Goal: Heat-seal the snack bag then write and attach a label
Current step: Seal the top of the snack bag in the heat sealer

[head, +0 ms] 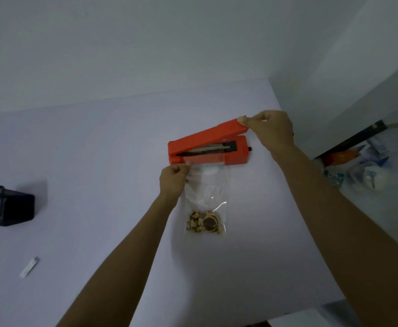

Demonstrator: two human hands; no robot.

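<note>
Lying lengthwise away from the person on the table, the snack bag has its open end on the sealer; the left hand pinches its corner, nearer, and the right hand grips the raised lid beyond.

Head view: one wide-angle camera, high above the table and tilted down.

It looks forward and down along both forearms, which enter from the bottom edge and run toward the frame's middle, where the left hand and right hand meet the orange sealer. The white table fills most of the frame, with wall above and a corner at upper right (straight edges bow near the borders). No second view shares the scene.
</note>
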